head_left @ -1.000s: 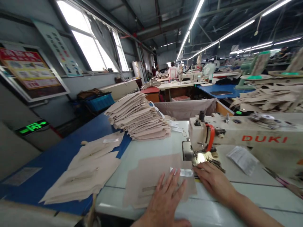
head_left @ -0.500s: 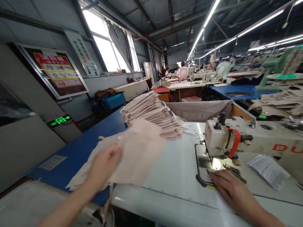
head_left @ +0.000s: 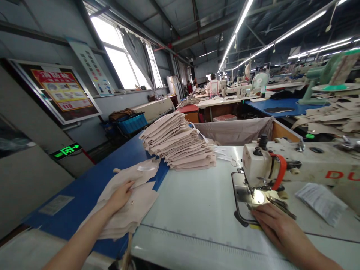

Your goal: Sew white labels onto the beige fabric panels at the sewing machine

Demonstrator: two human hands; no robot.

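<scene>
My left hand (head_left: pixel 121 196) is over a small pile of beige fabric pieces (head_left: pixel 140 208) on the left side of the table. Its fingers are closed at the edge of the top piece, though the fingertips are partly hidden. A white label (head_left: pixel 144 168) shows on the cloth beyond it. My right hand (head_left: pixel 277 225) lies with fingers stretched out at the front of the sewing machine (head_left: pixel 261 161), by its lit needle area. No cloth shows under those fingers.
A tall stack of beige fabric pieces (head_left: pixel 177 140) stands behind the pale tabletop (head_left: pixel 194 210), which has a ruler along its front. A plastic packet (head_left: pixel 320 202) lies under the machine arm. Behind is a cloth-lined bin (head_left: pixel 236 131). A green fan (head_left: pixel 315 80) stands at right.
The beige piece that my left hand held raised and spread has come down onto the pile at left. My left hand has moved slightly left and down. My right hand has hardly moved.
</scene>
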